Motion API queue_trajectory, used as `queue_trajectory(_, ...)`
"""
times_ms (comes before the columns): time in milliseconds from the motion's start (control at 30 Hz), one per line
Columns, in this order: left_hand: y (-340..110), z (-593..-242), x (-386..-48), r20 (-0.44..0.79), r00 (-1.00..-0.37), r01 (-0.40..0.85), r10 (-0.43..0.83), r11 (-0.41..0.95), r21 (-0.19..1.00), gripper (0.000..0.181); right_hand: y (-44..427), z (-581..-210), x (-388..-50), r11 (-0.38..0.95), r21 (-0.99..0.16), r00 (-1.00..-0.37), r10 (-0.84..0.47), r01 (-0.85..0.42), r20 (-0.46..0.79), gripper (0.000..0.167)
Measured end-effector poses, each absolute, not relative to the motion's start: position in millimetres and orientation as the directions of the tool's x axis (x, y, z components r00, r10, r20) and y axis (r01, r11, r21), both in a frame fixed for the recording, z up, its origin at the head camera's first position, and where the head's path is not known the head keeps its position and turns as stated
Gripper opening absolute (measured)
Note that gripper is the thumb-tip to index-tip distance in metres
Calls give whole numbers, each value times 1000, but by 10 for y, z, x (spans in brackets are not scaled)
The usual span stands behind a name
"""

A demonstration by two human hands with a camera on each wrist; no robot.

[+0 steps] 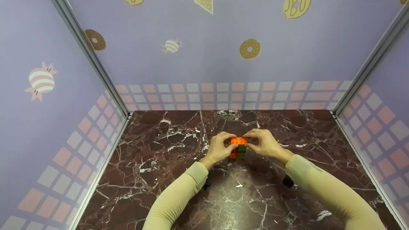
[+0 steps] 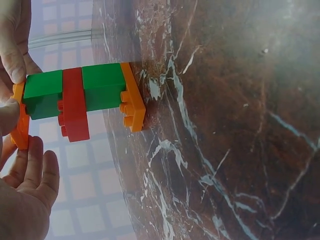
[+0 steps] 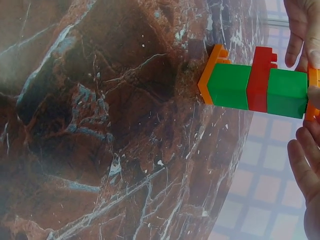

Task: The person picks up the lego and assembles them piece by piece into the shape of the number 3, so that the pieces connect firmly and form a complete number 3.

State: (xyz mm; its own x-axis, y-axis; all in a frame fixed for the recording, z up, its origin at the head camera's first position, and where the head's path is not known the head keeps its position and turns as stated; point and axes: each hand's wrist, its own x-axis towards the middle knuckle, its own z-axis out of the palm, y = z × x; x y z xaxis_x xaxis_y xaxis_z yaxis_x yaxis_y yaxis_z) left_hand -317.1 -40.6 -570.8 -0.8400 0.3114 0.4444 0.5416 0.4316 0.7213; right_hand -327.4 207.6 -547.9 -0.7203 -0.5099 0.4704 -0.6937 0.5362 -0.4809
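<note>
A tower of toy building bricks stands upright on the marbled table [image 1: 179, 179]. From the bottom it runs orange brick [image 2: 134, 97], green brick [image 2: 103, 86], red brick [image 2: 75, 105], green brick [image 2: 44, 93], then a thin orange brick [image 1: 238, 140] on top. My left hand [image 1: 219, 147] pinches the top orange brick at its left side, thumb in front and fingers behind. From the right, my right hand [image 1: 264, 143] pinches that same brick. Fingers hide part of its edges in both wrist views. The red brick sticks out sideways beyond the green ones.
Purple walls with printed sweets and a checked band enclose the table at the back [image 1: 204, 70], left [image 1: 38, 127] and right [image 1: 389, 127]. Metal corner posts [image 1: 96, 60] join them. A small black object [image 1: 288, 181] shows beneath the right forearm.
</note>
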Motion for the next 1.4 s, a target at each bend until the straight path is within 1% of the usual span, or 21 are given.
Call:
queue_trajectory(233, -405, -5706, -3178, 439, -845, 534, 305, 458, 710, 31, 2068, -5489, -3299, 555, -483, -735, -506, -678, 451, 28)
queue_trajectory(400, -410, -5702, -3189, 420, -855, 518, 304, 487, 703, 30, 2058, -5508, -3297, 563, -508, -758, -495, -652, 425, 29)
queue_trajectory(600, -411, -5700, -3193, 408, -857, 515, 314, 488, 705, 31, 2047, -5523, -3273, 559, -513, -759, -484, -651, 436, 29)
queue_trajectory(767, -422, -5701, -3187, 397, -863, 504, 312, 471, 724, 33, 2030, -5515, -3266, 557, -511, -756, -490, -654, 434, 30)
queue_trajectory(967, -436, -5729, -3167, 381, -861, 501, 337, 430, 751, 41, 2031, -5545, -3271, 519, -560, -762, -478, -646, 436, 30)
queue_trajectory(1067, -452, -5753, -3162, 367, -860, 498, 356, 425, 756, 49, 2030, -5575, -3259, 493, -616, -785, -456, -615, 419, 35)
queue_trajectory(1233, -499, -5815, -3169, 339, -875, 475, 345, 478, 739, 56, 2035, -5623, -3213, 444, -754, -860, -399, -484, 317, 50)
queue_trajectory(1333, -531, -5856, -3170, 321, -887, 453, 333, 486, 748, 57, 2051, -5672, -3190, 441, -792, -888, -378, -423, 263, 56)
queue_trajectory(1400, -547, -5880, -3169, 307, -892, 439, 332, 476, 762, 57, 2064, -5713, -3177, 458, -795, -900, -363, -399, 242, 58)
